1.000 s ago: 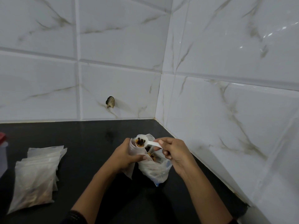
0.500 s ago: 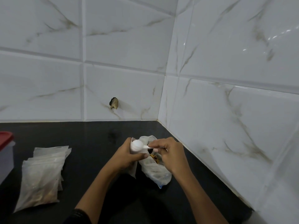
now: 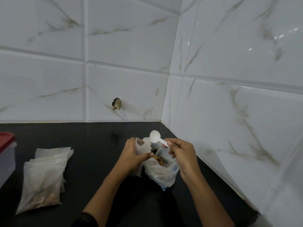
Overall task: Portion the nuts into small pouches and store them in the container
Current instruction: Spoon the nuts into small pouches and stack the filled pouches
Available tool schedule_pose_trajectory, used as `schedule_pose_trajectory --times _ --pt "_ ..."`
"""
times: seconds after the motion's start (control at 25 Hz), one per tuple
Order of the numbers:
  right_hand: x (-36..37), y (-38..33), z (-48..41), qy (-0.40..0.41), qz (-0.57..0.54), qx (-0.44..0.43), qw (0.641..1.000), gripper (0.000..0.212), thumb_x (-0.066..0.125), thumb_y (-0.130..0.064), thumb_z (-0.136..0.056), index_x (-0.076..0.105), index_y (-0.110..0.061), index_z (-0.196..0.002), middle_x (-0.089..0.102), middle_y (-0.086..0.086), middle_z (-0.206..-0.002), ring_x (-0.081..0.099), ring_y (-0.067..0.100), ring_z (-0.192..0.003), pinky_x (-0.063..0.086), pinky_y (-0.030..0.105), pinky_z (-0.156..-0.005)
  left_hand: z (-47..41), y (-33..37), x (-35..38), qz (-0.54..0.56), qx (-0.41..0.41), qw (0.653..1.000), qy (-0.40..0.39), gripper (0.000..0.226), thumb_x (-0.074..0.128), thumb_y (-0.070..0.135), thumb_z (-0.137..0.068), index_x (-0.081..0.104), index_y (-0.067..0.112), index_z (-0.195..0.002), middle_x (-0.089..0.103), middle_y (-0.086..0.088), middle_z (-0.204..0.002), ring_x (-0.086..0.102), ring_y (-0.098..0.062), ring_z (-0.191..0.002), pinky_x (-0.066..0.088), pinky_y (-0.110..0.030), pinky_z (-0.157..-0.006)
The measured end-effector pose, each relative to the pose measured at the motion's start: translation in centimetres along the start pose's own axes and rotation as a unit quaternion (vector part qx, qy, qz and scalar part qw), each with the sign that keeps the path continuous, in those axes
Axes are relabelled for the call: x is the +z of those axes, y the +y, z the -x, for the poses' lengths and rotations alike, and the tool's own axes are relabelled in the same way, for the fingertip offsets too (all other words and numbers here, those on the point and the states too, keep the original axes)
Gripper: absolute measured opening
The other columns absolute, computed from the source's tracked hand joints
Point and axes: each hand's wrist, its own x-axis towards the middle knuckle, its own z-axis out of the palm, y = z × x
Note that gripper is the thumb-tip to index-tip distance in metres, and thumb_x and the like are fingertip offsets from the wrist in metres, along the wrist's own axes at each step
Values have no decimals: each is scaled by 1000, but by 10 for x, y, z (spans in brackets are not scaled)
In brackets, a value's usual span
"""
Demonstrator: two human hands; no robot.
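Note:
My left hand [image 3: 132, 157] grips a small clear pouch [image 3: 142, 145], its mouth held upward. My right hand [image 3: 181, 154] pinches the handle of a white plastic spoon [image 3: 155, 136]; the spoon's bowl is raised above the pouch and shows no nuts. Between my hands a bigger plastic bag of mixed nuts [image 3: 161, 171] stands open on the black counter [image 3: 91, 145]. A stack of filled pouches [image 3: 45, 176] lies at the left. A clear container with a red lid [image 3: 5, 154] shows at the left edge, partly cut off.
White marble tiles form a corner behind and to the right of the bag. A small dark hole [image 3: 116, 104] sits in the back wall. The counter's right side narrows along the tiled wall.
The spoon held nuts over the pouch, then turned over onto the pouch mouth, and now is lifted up and away with its bowl bare. My left hand kept its grip on the pouch.

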Motion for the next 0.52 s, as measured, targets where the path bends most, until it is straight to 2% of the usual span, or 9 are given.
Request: schedule_pose_trajectory --times 0.08,0.16,0.24,0.36,0.44,0.52 --pt "4 9 -3 3 136 -3 991 26 49 -10 -93 69 -12 -111 68 4 -103 60 14 -86 45 20 -67 0 -2 1 -47 -3 999 5 43 74 25 -75 44 22 -106 39 4 -118 42 -10 -104 40 -22 -84" --pt "11 18 -5 -15 288 -37 957 31 44 -12 -95 63 -11 -120 65 8 -113 62 18 -97 47 20 -75 1 -3 2 -53 -21 998 -24 41 72 25 -77 44 21 -106 43 3 -118 45 -11 -103 42 -24 -82" --pt "19 22 -6 -38 389 -63 918 33 42 -18 -96 62 -16 -122 61 8 -109 59 19 -88 46 23 -74 1 -5 3 -56 -36 997 -49 38 71 23 -78 44 21 -105 48 1 -115 49 -13 -102 45 -26 -82" --pt "26 20 -14 -89 454 -58 884 29 43 -24 -95 64 -17 -114 47 3 -92 44 15 -69 41 25 -69 1 -6 5 -49 -41 996 -59 38 71 21 -78 44 20 -105 51 -2 -112 51 -15 -102 46 -30 -86" --pt "27 22 -20 -110 450 -39 885 29 43 -23 -94 67 -16 -111 55 7 -99 47 16 -71 45 27 -74 0 -7 2 -31 -47 997 -47 39 73 21 -77 46 18 -104 52 -3 -113 52 -16 -102 45 -29 -84" --pt "27 21 -22 -96 437 -40 893 30 42 -22 -94 68 -15 -107 61 10 -101 53 21 -79 48 29 -75 -3 -7 -4 10 -53 999 -11 38 75 21 -75 49 18 -102 54 -4 -113 54 -18 -104 46 -31 -83"
